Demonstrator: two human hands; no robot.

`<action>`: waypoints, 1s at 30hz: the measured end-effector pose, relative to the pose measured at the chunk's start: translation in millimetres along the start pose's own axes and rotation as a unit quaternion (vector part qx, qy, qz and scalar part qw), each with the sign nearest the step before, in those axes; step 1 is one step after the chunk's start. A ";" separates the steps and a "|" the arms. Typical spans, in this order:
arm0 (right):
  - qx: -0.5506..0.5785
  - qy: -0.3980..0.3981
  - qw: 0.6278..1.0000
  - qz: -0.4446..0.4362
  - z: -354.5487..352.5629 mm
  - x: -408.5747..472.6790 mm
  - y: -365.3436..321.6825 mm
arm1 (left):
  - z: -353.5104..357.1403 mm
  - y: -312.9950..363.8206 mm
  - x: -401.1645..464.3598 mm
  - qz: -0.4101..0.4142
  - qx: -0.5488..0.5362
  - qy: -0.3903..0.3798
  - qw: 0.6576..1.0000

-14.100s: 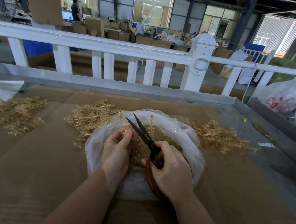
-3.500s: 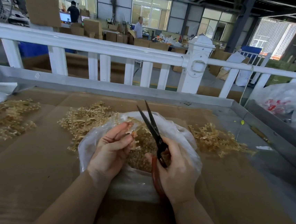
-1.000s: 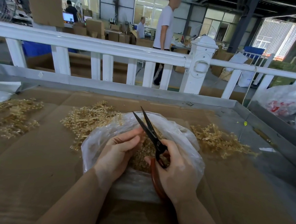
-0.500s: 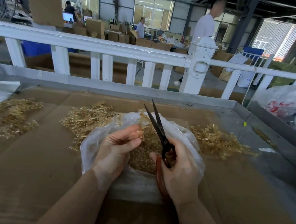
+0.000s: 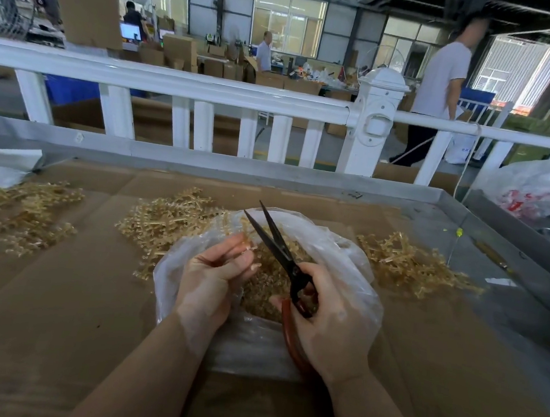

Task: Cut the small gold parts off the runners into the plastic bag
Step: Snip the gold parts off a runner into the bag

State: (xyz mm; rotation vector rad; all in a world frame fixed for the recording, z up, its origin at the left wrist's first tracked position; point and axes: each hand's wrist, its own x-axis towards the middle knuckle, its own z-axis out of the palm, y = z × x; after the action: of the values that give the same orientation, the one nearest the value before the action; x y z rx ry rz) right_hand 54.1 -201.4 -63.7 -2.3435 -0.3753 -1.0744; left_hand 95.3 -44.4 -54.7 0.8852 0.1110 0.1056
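Observation:
A clear plastic bag (image 5: 355,270) lies open on the cardboard, holding a heap of cut gold parts (image 5: 266,288). Over the bag's mouth my left hand (image 5: 217,273) pinches a small gold runner piece (image 5: 246,244) at its fingertips. My right hand (image 5: 326,321) grips red-handled scissors (image 5: 279,249), whose dark blades are parted and point up and away, just right of the pinched piece. The scissors' red handle loop is mostly hidden under my right palm.
Piles of gold runners lie on the cardboard: behind the bag to the left (image 5: 168,221), to the right (image 5: 406,264), and at the far left (image 5: 27,214). A metal table rim (image 5: 204,163) and white fence (image 5: 211,91) bound the back. Another plastic bag (image 5: 543,197) sits at right.
The scissors have tilted slightly left and lowered, their blades now parted beside the piece in my left fingers. A person behind the fence has walked to the right.

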 end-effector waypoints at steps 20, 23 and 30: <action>0.005 -0.091 0.996 0.011 3.4 -3.1 -3.3 | 2.4 9.0 -6.5 -0.050 -0.105 -0.041 0.992; 0.003 -0.087 0.996 0.013 3.8 -3.2 -2.6 | 5.4 8.4 -7.8 -0.044 -0.088 -0.023 0.995; -0.002 -0.088 0.996 0.012 2.2 -1.9 -3.1 | 4.9 7.9 -6.4 -0.031 -0.075 0.003 0.997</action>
State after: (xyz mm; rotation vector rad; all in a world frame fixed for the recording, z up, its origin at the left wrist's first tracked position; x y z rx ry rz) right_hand 52.8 -197.6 -65.3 -2.4469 -0.4101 -0.8610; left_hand 89.2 -44.1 -45.2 0.7316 0.1341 0.0581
